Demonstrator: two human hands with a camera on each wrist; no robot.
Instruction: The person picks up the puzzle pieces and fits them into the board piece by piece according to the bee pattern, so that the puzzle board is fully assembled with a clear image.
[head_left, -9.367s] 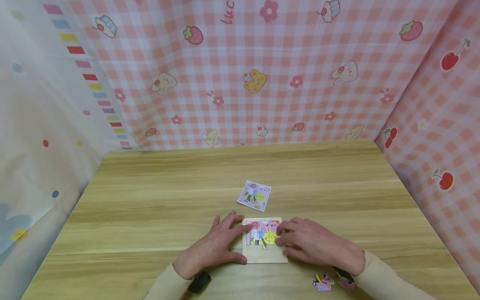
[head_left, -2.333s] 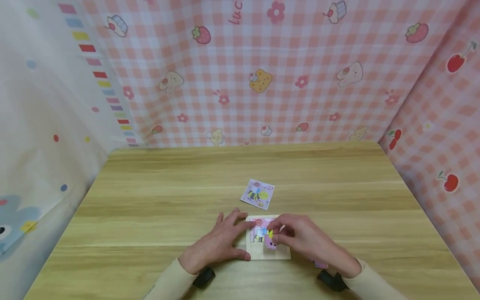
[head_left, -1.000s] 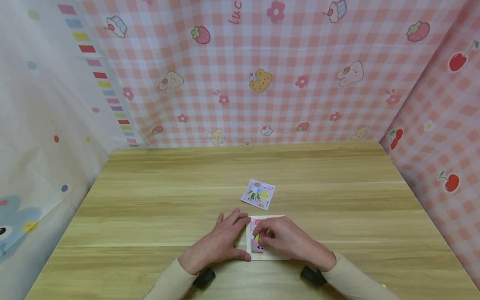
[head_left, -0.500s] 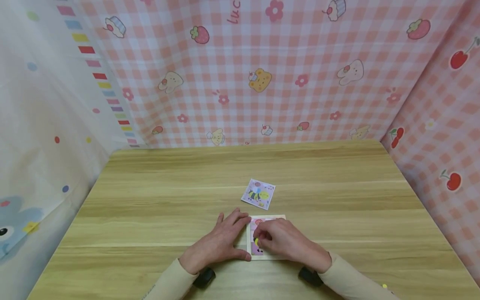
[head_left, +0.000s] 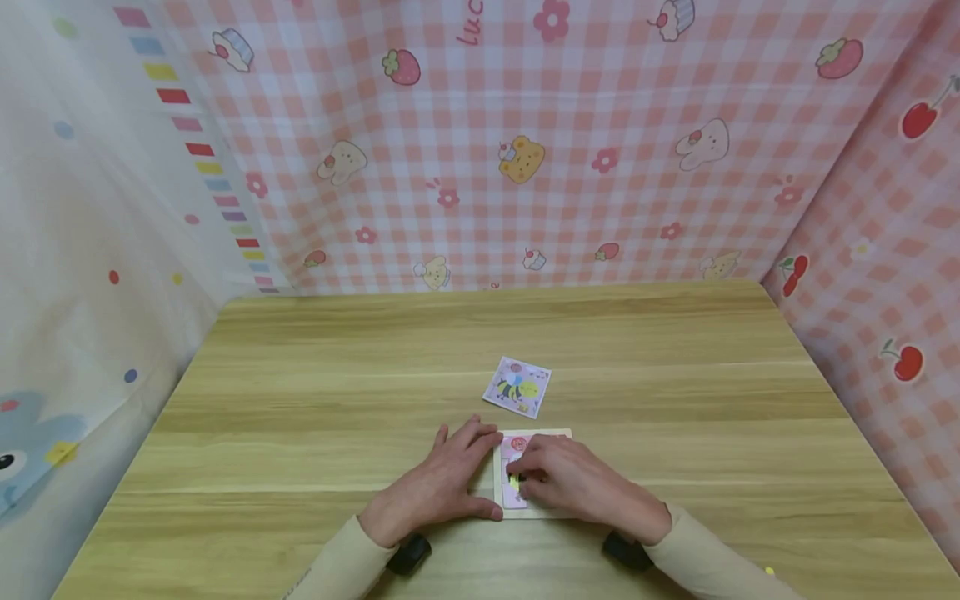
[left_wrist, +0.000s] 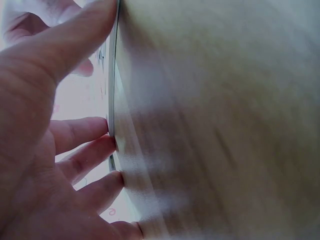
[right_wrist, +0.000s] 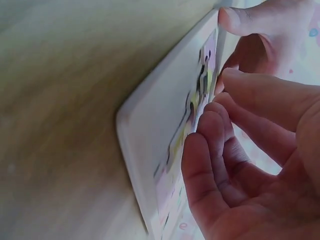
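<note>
A square wooden puzzle board (head_left: 536, 514) lies on the table, its far part filled with pink and yellow picture pieces; bare wood (right_wrist: 160, 95) shows at its near side in the right wrist view. My left hand (head_left: 438, 483) lies spread at the board's left edge, fingertips and thumb against the rim. Over the board, my right hand (head_left: 573, 479) pinches a pink, yellow and black puzzle piece (head_left: 513, 500) between thumb and index finger. That piece sits at the lower left of the picture, low in the frame. The right hand hides much of the puzzle in the head view.
A square bee picture card (head_left: 517, 387) lies just beyond the board. A small yellow bit (head_left: 769, 572) shows beside the right sleeve. Patterned cloths (head_left: 480, 208) stand behind the table and at both sides.
The right hand has carried the piece from over the board's middle to the lower left, where it has shifted slightly and now lies flatter. The left hand has barely moved.
</note>
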